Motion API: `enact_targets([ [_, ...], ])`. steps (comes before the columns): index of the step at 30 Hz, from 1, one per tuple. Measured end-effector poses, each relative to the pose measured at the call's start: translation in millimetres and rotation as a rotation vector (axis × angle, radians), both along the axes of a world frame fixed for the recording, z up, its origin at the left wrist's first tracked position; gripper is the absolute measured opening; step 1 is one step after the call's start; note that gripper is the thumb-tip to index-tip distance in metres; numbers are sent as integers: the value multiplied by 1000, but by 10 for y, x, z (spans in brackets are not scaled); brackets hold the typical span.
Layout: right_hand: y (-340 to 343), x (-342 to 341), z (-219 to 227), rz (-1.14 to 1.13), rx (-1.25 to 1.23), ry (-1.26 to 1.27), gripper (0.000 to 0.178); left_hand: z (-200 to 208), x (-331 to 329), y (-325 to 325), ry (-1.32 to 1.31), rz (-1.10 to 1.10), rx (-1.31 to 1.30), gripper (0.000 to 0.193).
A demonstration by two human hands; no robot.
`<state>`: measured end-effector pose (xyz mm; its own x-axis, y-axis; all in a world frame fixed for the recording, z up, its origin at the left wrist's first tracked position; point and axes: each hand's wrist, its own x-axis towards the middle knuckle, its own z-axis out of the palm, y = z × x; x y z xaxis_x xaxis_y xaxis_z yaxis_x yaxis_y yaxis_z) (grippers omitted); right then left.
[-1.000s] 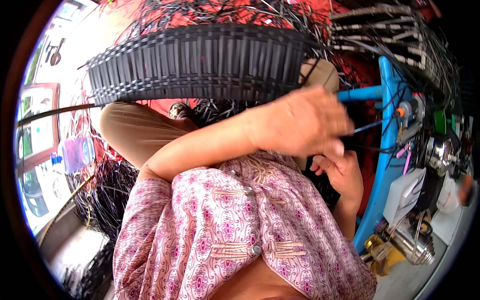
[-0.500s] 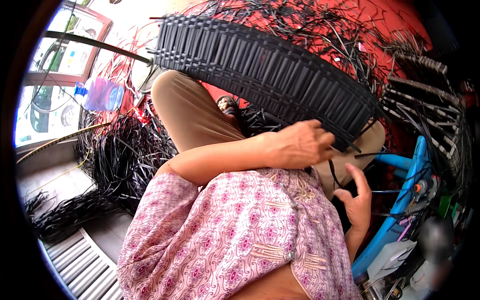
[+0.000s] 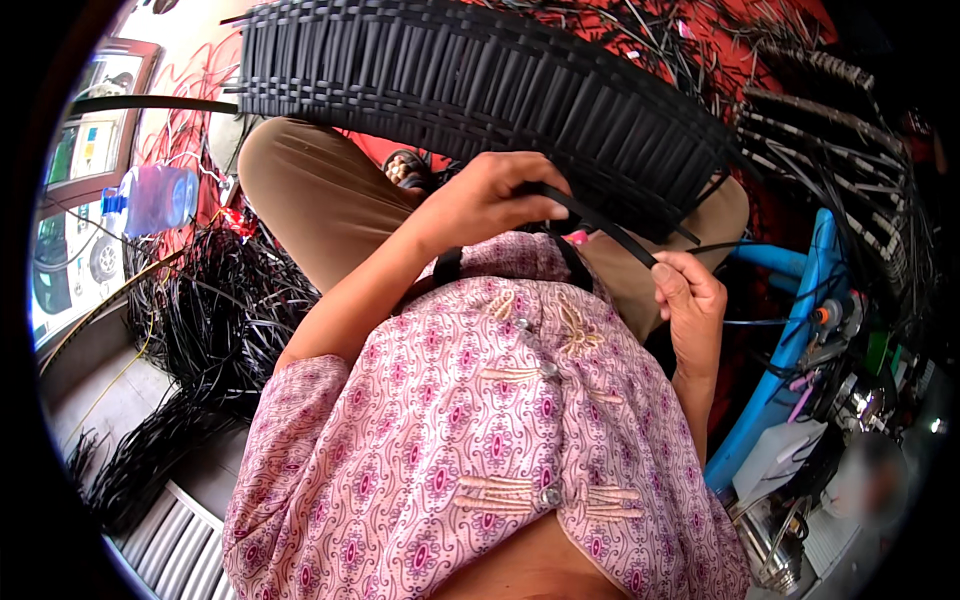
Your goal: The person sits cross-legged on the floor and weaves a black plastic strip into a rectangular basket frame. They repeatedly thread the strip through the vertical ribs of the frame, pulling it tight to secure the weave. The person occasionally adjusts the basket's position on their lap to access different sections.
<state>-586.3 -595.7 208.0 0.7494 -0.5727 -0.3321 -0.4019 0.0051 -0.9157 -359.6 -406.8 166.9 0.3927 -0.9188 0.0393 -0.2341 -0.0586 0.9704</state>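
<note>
A flat black weaving strip stretches between my two hands, just in front of my body. My left hand pinches its upper left part between thumb and fingers. At its lower right end, my right hand has thumb and fingers closed on it. Beyond them a long, curved black woven panel lies across my knees, with upright slats between braided edges. Its near right corner is close to both hands, and several loose strip ends stick out there.
Heaps of black strips lie at the left, near a clear blue water bottle. A blue tubular frame stands at the right beside tools and oddments. Behind it is a striped woven piece. More scraps cover the red floor.
My right hand, open before, has closed on the strip. My left hand has moved left and up, and the strip is drawn out between them. The whole view has shifted.
</note>
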Motion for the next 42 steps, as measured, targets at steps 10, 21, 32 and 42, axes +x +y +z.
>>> enact_targets([
  [10,97,111,-24,170,-400,22,14,-194,-156,68,709,81,-69,18],
  [21,189,353,-140,240,174,83,22,-181,-338,-22,683,157,-113,47],
  [32,352,313,-285,230,-294,-38,17,-191,-310,50,791,305,88,17],
  [42,165,250,-418,217,250,40,27,115,-428,71,46,59,-121,17],
])
